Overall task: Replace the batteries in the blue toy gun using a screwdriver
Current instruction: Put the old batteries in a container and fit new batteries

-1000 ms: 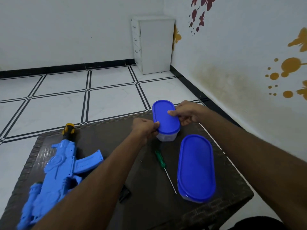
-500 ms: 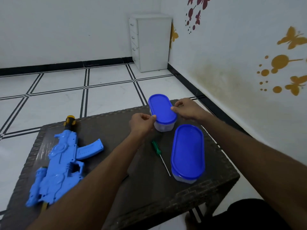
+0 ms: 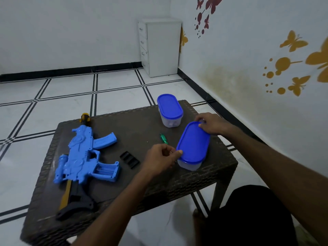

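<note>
Both hands have left the small clear tub w/ blue oval lid (image 3: 170, 110), which now sits alone at upper centre of the dark woven surface (image 3: 124, 125). They're on the larger clear tub w/ blue oval lid (image 3: 193, 145), centre-right, near the front edge.

Left hand (image 3: 160, 159): fingers curled, fingertips at the lid's near-left rim; looks like a pinch on the edge, though I can't see the contact itself. Right hand (image 3: 211, 125): fingers bent over the far rim, gripping/pressing it. My read: I'm about to pop this lid, prob. to get fresh cells or stow old ones. Contents not visible.

The blue plastic toy gun (image 3: 85, 155), black-and-yellow stock, lies at left of frame, well apart from both hands. Its grip compartment looks open, and a small black ribbed cover (image 3: 129, 159) lies just right of it, so the unscrewing step seems done.

The green-handled screwdriver (image 3: 164, 138) lies mid-surface betw. the two tubs, shaft partly hidden behind the left hand. Tiny speck left of it (image 3: 147, 142), maybe the screw; too small to tell.
</note>
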Demonstrator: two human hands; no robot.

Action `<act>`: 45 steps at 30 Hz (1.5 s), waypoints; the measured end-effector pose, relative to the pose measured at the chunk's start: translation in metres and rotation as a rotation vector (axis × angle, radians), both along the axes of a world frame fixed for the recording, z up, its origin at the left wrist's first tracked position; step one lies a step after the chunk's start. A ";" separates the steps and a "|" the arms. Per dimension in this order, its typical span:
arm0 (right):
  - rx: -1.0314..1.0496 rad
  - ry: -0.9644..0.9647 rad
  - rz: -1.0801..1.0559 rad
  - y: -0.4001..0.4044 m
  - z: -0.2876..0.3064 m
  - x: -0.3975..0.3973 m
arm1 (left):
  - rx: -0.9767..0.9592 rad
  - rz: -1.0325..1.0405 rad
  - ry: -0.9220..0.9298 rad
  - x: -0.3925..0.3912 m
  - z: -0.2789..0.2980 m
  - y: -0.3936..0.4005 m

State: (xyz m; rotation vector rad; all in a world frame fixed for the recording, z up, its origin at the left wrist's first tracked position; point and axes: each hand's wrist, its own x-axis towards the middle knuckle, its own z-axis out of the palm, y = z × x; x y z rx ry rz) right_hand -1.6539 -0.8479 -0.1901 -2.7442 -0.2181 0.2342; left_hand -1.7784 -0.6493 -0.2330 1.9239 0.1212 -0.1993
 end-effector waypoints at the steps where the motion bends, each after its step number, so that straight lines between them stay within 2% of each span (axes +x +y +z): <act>1: -0.001 -0.005 -0.062 -0.003 0.002 -0.003 | -0.002 0.007 0.000 -0.004 -0.001 -0.002; 4: 0.060 0.051 -0.190 -0.013 0.007 -0.010 | -0.015 0.036 0.011 -0.009 -0.003 -0.007; 9: 0.007 0.106 -0.207 -0.021 0.011 -0.021 | -0.149 0.081 0.040 -0.008 -0.002 -0.014; 11: -0.060 0.083 -0.095 -0.023 0.012 -0.021 | -0.202 0.109 0.058 -0.005 0.002 -0.015; 14: -0.053 0.044 0.227 -0.020 0.020 -0.022 | -0.315 0.181 0.098 0.002 0.008 -0.017; 17: -0.055 0.199 0.442 -0.011 0.029 -0.027 | -0.384 0.283 0.093 0.012 0.011 -0.018; 19: -0.246 0.324 0.515 -0.005 0.031 -0.026 | -0.395 0.338 0.080 0.020 0.012 -0.015; 21: -0.451 0.195 0.569 -0.001 0.030 -0.022 | -0.410 0.390 0.069 0.026 0.013 -0.010; 24: -0.513 0.044 0.493 0.002 0.023 -0.013 | -0.376 0.419 0.001 0.029 0.009 -0.006; 30: -0.259 0.174 0.129 0.011 0.024 -0.015 | -0.263 0.340 -0.120 0.025 -0.001 -0.006; 37: -0.242 0.294 -0.219 0.024 0.020 -0.022 | -0.121 0.126 -0.092 0.023 0.000 -0.028; 39: -0.260 0.264 -0.235 0.024 0.024 -0.020 | -0.083 0.101 -0.123 0.022 0.001 -0.033; 43: -0.326 0.165 -0.093 0.019 0.028 -0.005 | 0.056 0.084 -0.187 0.016 0.007 -0.040; 45: -0.317 0.152 -0.020 0.016 0.028 0.002 | 0.184 0.048 -0.220 0.013 0.009 -0.047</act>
